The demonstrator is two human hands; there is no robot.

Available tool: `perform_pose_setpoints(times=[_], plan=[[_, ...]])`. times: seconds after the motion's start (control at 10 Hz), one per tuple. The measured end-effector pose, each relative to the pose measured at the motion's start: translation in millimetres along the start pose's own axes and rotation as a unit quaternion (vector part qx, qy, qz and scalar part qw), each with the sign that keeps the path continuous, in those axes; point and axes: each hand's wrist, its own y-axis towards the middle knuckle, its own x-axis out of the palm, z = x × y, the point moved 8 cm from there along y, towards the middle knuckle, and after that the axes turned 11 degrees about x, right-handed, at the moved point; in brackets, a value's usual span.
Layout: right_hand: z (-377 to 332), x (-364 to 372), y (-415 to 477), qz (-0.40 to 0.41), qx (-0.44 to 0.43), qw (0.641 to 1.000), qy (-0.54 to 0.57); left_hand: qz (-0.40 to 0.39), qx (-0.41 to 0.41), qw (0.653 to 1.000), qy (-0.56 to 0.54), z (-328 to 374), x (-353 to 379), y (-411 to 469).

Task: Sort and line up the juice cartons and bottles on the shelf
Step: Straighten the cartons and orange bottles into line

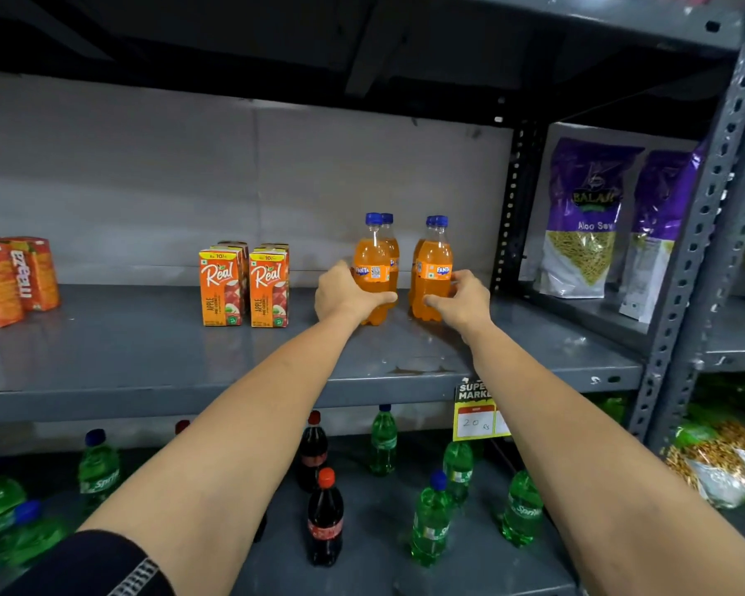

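On the grey metal shelf [147, 350] stand two short rows of orange Fanta bottles with blue caps. My left hand [345, 294] grips the front bottle of the left row [371, 255], with another bottle right behind it. My right hand [463, 299] is wrapped around the front bottle of the right row [434, 264], which also has one behind. To their left, two rows of orange Real apple juice cartons [244, 286] stand upright, side by side. Orange Maaza cartons [14, 279] sit at the far left of the same shelf.
The shelf below holds scattered green Sprite bottles [432, 520] and dark cola bottles [325, 518]. A yellow price tag [476, 412] hangs from the shelf edge. Purple snack bags [586, 217] stand in the bay to the right, beyond a perforated upright post [689, 251].
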Motion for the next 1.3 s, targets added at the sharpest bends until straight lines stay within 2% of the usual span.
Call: perform_pose_setpoints(times=[0.1,0.3,0.7,1.2,1.3], plan=[[-0.3,1.2,-0.7,-0.002,-0.002,1.000,-0.013,-0.002,-0.008,1.000,0.002,2.1,6.2,-0.8],[-0.7,1.7,-0.7,-0.006,-0.011,0.999,-0.030,-0.070,-0.014,0.995,-0.066,-8.0,23.0,6.4],[-0.4,4.5,-0.8,-0.012,-0.019,0.999,-0.050,-0.058,0.030,0.998,-0.025,4.9,37.9,8.2],[-7.9,8.6,-7.1,-0.012,-0.039,0.997,-0.072,-0.080,0.014,0.996,-0.032,0.5,34.4,2.6],[-10.5,3.1,-11.0,0.009,-0.051,0.997,-0.056,-0.053,0.020,0.998,-0.015,0.9,21.0,-2.8]])
